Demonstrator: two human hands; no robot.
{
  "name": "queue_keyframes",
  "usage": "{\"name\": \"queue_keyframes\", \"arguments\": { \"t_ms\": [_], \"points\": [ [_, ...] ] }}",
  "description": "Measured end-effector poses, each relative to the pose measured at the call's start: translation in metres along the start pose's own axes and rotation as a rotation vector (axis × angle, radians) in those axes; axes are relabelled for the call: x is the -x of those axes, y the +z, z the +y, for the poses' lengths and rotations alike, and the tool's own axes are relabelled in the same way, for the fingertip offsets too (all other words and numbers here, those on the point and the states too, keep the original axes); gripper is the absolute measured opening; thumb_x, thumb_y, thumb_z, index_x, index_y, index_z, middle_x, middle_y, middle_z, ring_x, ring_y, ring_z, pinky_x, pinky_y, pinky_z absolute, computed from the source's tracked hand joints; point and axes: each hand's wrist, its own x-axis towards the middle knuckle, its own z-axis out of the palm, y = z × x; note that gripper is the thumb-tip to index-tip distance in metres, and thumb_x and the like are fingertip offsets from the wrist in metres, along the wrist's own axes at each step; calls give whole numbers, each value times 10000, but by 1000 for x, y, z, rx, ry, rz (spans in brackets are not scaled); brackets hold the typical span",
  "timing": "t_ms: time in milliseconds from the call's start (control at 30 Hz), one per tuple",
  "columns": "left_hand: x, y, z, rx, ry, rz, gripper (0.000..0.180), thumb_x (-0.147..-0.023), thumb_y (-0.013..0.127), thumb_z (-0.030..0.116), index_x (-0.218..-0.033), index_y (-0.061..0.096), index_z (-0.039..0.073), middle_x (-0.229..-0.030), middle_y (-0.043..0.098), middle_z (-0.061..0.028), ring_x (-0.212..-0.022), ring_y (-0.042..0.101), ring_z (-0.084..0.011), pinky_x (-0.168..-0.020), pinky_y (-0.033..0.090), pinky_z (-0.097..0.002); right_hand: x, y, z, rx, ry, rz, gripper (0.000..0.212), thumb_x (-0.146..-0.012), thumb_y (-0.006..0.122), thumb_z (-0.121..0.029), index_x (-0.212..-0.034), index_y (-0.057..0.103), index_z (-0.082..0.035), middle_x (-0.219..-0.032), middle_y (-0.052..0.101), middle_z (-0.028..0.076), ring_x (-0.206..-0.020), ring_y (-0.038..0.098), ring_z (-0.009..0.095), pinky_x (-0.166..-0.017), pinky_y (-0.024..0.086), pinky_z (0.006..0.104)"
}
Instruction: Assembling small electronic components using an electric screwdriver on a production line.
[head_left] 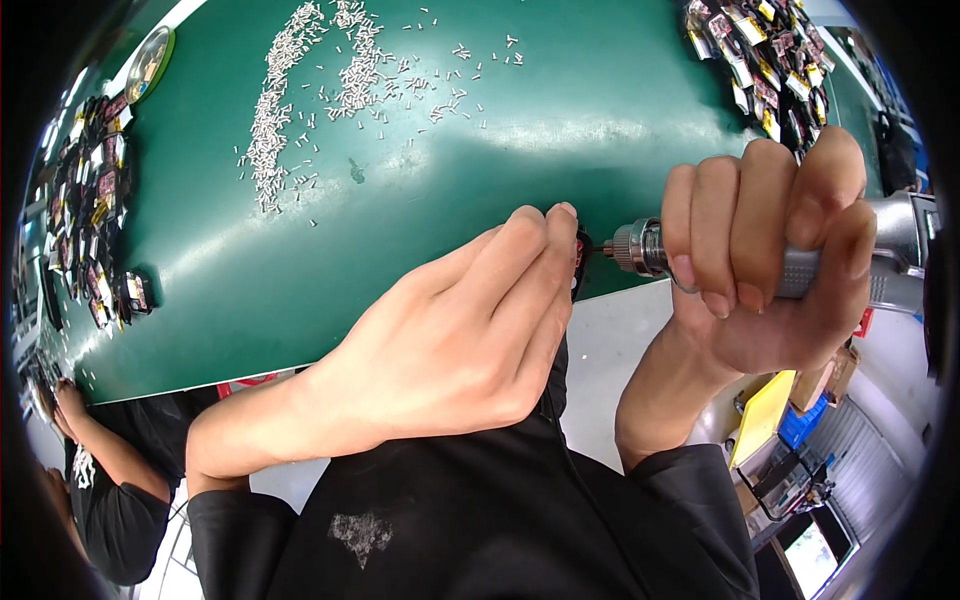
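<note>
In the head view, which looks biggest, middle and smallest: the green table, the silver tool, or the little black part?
1. Green table.
2. Silver tool, though nearness to the camera enlarges it.
3. Black part, mostly hidden behind the left hand.

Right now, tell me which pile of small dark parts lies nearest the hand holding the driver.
The pile at the table's far right corner, just beyond the right hand; the other pile lies along the left edge.

Green table mat: smooth, rubbery look, soft sheen under lamp glare. Screwdriver: bright polished metal collar, ribbed; matt grey plastic body. Small pins: shiny pale metal, scattered. Small parts: glossy plastic, black, red, yellow. Sleeve: black matt cloth. Shirt front: rough whitish smear on cloth
</note>
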Motion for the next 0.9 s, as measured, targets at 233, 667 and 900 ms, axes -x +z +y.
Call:
{"name": "queue_keyframes", "arguments": {
  "t_ms": [233,667,900],
  "points": [
    [-2,-18,0,-53,10,-46,390,-569,606,23,-920,603,-149,-1067,585,-271,-855,565,-293,-719,524,-331,-14,20,-2,29,-36,-23,209,-969,428,-266,-862,421,-87,-530,378,-32,-400,343,65,-462,353,233],
    [68,-109,-59,-271,-498,167,465,-698,662,-9,-1142,524,-18,-1151,559,-175,-1015,535,-336,-873,449,-410,18,10,-3,-273,-225,299,189,-937,521,-170,-863,368,-88,-471,326,-33,-348,309,51,-362,317,192],
    [160,-188,-139,-971,-872,46,414,-825,554,22,-1234,500,-5,-1292,493,-166,-1183,437,-335,-1000,333,-438,21,21,21,-368,-105,358,138,-963,442,-168,-886,372,-78,-501,319,-24,-370,298,57,-384,326,216]
  ]
}}
